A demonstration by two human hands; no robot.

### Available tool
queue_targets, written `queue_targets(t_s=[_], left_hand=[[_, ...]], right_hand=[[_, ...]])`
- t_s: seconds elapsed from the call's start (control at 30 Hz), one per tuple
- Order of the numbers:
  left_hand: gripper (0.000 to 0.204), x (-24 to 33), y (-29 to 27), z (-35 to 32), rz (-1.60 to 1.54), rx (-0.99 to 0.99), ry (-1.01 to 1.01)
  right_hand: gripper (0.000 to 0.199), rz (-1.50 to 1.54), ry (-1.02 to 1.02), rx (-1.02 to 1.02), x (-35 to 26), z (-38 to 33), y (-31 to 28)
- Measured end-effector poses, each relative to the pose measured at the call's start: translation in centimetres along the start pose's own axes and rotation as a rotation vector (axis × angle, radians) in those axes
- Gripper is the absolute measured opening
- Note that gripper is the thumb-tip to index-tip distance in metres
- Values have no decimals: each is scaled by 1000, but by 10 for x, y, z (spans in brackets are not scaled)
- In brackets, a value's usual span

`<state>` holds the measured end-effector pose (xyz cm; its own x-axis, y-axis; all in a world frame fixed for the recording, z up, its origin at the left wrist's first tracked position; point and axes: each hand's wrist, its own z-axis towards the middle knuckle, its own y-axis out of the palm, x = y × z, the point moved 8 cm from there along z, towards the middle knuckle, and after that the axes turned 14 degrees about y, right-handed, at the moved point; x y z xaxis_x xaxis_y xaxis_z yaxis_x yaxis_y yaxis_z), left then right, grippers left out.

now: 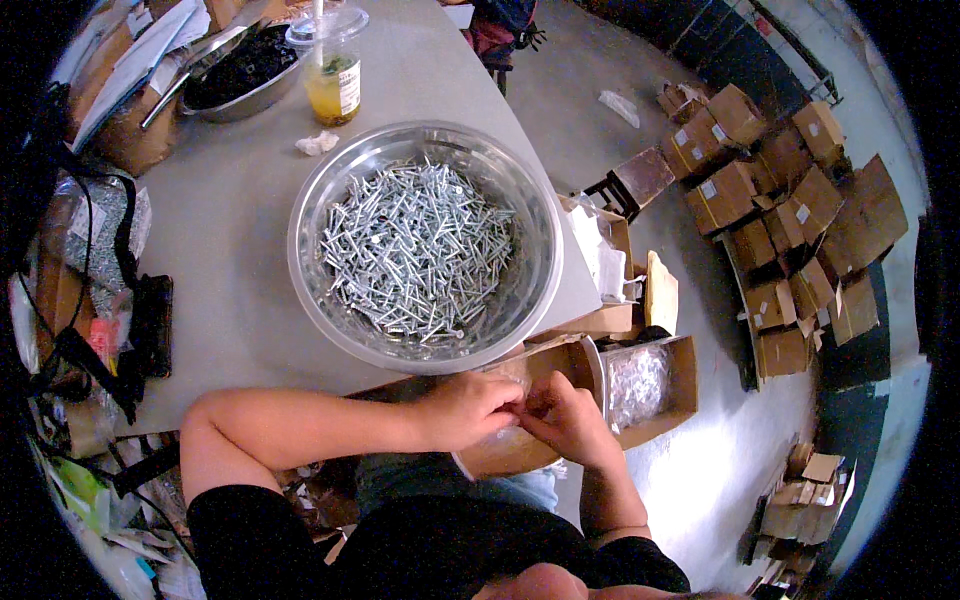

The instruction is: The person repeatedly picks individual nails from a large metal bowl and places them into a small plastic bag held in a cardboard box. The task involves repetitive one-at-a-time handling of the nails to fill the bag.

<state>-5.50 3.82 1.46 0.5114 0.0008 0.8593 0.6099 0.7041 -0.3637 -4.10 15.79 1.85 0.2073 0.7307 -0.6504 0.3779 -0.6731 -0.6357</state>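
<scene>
In the head view, the left hand (474, 410) and right hand (567, 420) meet over an open cardboard box (572, 358), fingers curled in close to one another. Clear plastic (500, 436) shows just beside the fingertips, within the box; whether either hand is closed on it, I cannot tell. It is probably light, limp and slippery, best held by an edge. Just beyond, on the table (225, 270), a wide bowl (305, 295) of loose screws (420, 250) looks heavy, best gripped two-handed by its rim.
</scene>
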Motion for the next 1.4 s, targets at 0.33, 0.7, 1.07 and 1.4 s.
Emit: queue_targets(t_s=[0.33, 0.7, 1.07, 1.4], left_hand=[[25, -6, 13, -5, 141, -81, -19], [26, -11, 8, -2, 73, -46, -51], [32, -20, 28, -12, -46, -228, -197], [24, -21, 15, -4, -106, -1, -6]], right_hand=[[39, -365, -688, 304, -145, -5, -57], [41, -668, -729, -86, -154, 37, -4], [41, -565, -743, -156, -171, 32, 6], [22, -287, -801, -176, -171, 18, -22]])
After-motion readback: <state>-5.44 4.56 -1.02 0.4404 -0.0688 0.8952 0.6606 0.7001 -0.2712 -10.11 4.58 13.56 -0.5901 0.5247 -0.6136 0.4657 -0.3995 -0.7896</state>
